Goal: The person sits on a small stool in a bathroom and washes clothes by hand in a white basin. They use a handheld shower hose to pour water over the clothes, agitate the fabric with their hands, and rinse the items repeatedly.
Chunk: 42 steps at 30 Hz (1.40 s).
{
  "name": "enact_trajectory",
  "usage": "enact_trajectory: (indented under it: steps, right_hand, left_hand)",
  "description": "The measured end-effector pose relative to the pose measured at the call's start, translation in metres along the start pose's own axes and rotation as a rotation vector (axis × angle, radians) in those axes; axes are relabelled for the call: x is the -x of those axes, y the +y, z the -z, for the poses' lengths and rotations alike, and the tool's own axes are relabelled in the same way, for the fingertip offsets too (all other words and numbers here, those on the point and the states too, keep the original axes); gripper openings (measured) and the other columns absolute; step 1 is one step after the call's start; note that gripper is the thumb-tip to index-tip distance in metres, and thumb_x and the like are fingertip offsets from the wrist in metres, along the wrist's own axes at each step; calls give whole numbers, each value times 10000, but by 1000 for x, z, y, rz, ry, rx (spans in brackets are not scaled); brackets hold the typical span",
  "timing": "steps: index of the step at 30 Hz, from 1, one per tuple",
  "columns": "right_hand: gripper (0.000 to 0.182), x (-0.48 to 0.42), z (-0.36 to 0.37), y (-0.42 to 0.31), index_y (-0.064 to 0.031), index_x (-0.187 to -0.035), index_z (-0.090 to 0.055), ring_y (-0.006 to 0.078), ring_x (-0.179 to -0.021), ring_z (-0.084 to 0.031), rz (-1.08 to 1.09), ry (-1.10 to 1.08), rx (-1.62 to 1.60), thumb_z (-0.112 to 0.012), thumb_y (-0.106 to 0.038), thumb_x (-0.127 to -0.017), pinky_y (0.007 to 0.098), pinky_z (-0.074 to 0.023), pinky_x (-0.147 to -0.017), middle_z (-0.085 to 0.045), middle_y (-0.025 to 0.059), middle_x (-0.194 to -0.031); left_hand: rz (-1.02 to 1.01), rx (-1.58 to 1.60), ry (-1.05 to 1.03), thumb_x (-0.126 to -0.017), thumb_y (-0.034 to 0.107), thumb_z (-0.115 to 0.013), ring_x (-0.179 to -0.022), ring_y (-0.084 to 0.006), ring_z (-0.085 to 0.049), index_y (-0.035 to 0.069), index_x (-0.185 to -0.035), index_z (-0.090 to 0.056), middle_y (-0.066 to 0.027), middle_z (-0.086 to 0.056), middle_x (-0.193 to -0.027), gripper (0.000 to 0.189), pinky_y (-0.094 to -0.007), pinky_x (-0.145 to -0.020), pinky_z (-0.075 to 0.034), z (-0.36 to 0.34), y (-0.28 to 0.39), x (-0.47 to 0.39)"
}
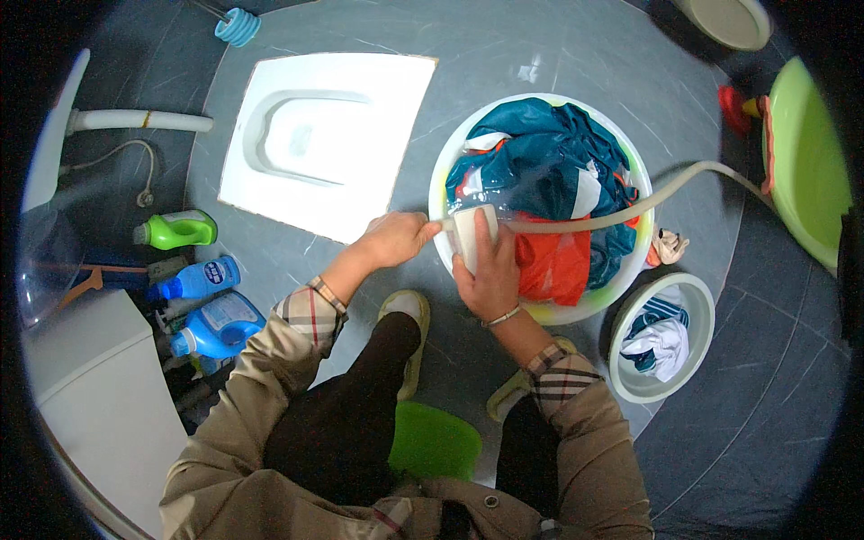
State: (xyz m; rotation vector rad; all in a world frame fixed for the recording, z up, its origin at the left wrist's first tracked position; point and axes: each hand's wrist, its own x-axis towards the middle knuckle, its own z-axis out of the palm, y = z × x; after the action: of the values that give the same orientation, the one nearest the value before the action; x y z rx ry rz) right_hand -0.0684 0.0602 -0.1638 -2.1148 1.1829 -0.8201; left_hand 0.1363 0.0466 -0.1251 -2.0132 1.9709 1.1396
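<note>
My left hand (399, 239) grips the end of a pale flexible hose (621, 217) at the near left rim of a large white basin (640, 270). My right hand (491, 273) holds a whitish block (474, 233), perhaps a soap bar or a brush, beside the hose end. The hose runs across the basin and off to the right. Wet dark teal fabric (540, 162) with white patches fills much of the basin. A red-orange piece of fabric (557, 263) lies at its near side, just right of my right hand.
A white squat toilet (378, 148) is set in the grey tiled floor. A smaller basin (705, 317) holds white and teal cloth. Detergent bottles (223, 324) lie at left, near a pale cabinet (101, 351). A green stool (435, 442) is below me; a green tub (803, 162) stands right.
</note>
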Motion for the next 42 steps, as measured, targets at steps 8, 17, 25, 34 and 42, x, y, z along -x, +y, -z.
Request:
enact_trajectory:
  steps: [8, 17, 25, 34, 42]
  right_hand:
    - [721, -48, -12, -5, -73, -1416, -355, 412, -976, -527, -128, -92, -98, -656, -217, -777, 456, -465, -834, -464, 234, -1119]
    - [794, 8, 10, -22, -31, -1444, -263, 432, -1063, -486, -128, -207, -177, -658, -187, -773, 456, -450, -888, -417, 266, -1204]
    - [751, -55, -4, -27, -34, -1414, -338, 430, -1036, -498, -135, -67, -219, -675, -197, -762, 456, -456, -859, -429, 259, -1187]
    - [761, 9, 24, -2, -46, -1421, -306, 476, -1014, -488, -80, -54, -62, -648, -235, -768, 501, -471, -805, -437, 297, -1154]
    - [704, 9, 31, 10, -70, -1419, -333, 424, -1026, -517, -41, -100, -34, -638, -199, -797, 454, -473, -842, -444, 266, -1188]
  left_hand:
    - [-123, -221, 324, -909, 340, -541, -738, -357, -631, 60, -908, -571, -149, -640, -776, 281, -453, -630, -501, -5, 9, 5]
    - [-332, -322, 486, -839, 238, -600, -683, -312, -625, 85, -910, -572, -98, -625, -756, 171, -407, -588, -495, -26, 4, 14]
    - [-306, -180, 501, -839, 289, -590, -673, -336, -625, 92, -848, -571, -116, -622, -728, 198, -451, -585, -488, -34, -3, 19]
    - [-175, -148, 532, -910, 374, -538, -550, -388, -588, 88, -807, -545, -160, -572, -574, 304, -473, -495, -454, -38, 7, 20]
    - [-116, -185, 513, -898, 376, -551, -550, -388, -594, 84, -803, -572, -163, -583, -577, 308, -466, -498, -463, -40, 17, 19]
